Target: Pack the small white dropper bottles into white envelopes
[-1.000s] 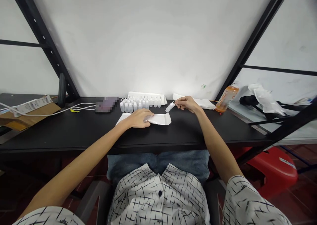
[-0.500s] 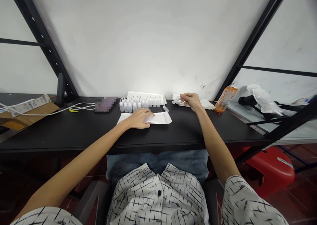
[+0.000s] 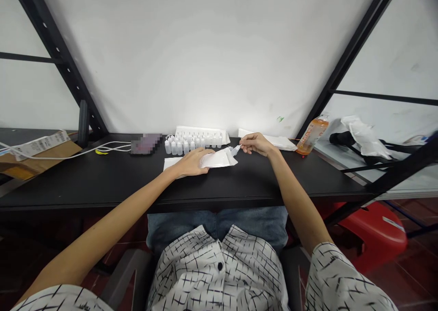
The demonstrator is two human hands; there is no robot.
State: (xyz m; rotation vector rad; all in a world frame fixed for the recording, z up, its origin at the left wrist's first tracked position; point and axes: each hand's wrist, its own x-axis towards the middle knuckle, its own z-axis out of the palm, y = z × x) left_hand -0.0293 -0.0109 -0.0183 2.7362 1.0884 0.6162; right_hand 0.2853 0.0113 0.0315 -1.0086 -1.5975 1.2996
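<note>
My left hand (image 3: 192, 162) lies over a white paper pouch (image 3: 219, 158) on the black tabletop (image 3: 102, 178), pinning it, with a flat white sheet (image 3: 170, 164) showing beyond my wrist. My right hand (image 3: 256, 144) pinches a small white dropper bottle (image 3: 235, 150) by its end. That bottle's tip touches or nearly touches the pouch's right end; I cannot tell which. Several small white dropper bottles (image 3: 193, 145) stand in rows against a white tray (image 3: 201, 132) behind my hands. A stack of white pouches (image 3: 278, 142) lies behind my right hand.
A pixelated phone (image 3: 146, 144) with white cables (image 3: 109, 147) lies left of the bottles. A cardboard box (image 3: 37, 149) sits at the far left, an orange drink bottle (image 3: 312, 135) at the right. Black metal shelf posts (image 3: 345, 60) flank the white wall.
My right hand has moved left and forward from the pouch stack, bringing the dropper bottle to the pouch's right end. The pouch now sits slightly raised and angled under my left hand.
</note>
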